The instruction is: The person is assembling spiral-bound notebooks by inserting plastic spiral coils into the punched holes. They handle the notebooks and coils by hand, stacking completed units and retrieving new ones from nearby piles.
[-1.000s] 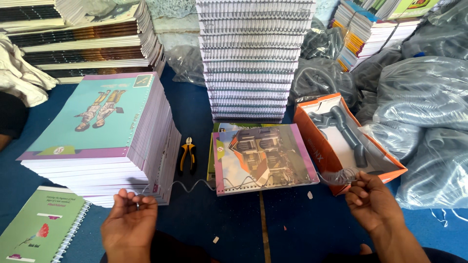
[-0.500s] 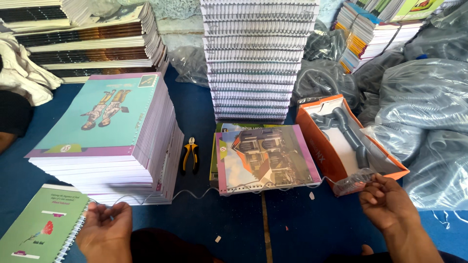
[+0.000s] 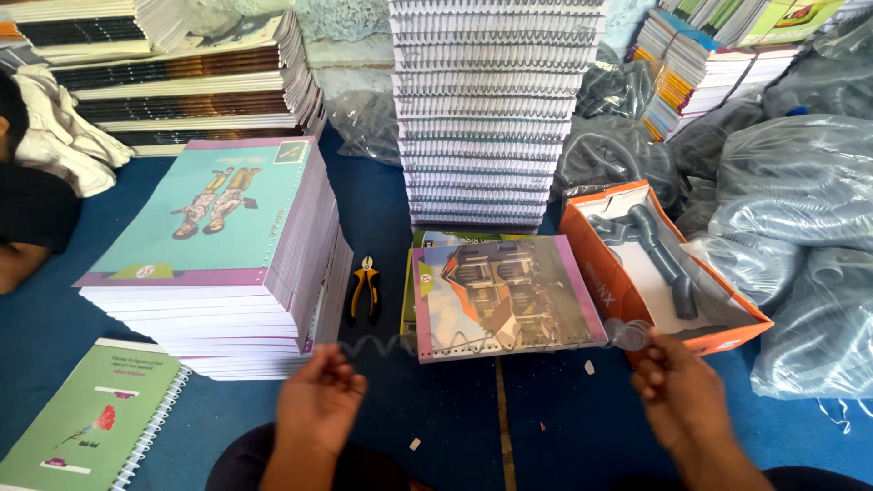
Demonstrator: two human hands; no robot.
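Head view: spiral wire [image 3: 436,344] runs left-right at lower centre, along the booklet's [image 3: 505,295] near edge; left hand [image 3: 318,405] and right hand [image 3: 677,395], well apart, pinch its ends.

Glossy paper cover on the booklet [image 3: 505,295]; thin, clear, shiny plastic spiral coil [image 3: 436,345] along its edge. Pliers [image 3: 365,289]: metal tip, yellow-and-black plastic handles. Orange box [image 3: 596,250] of matt cardboard. Floor mat [image 3: 564,427] of matt blue cloth.
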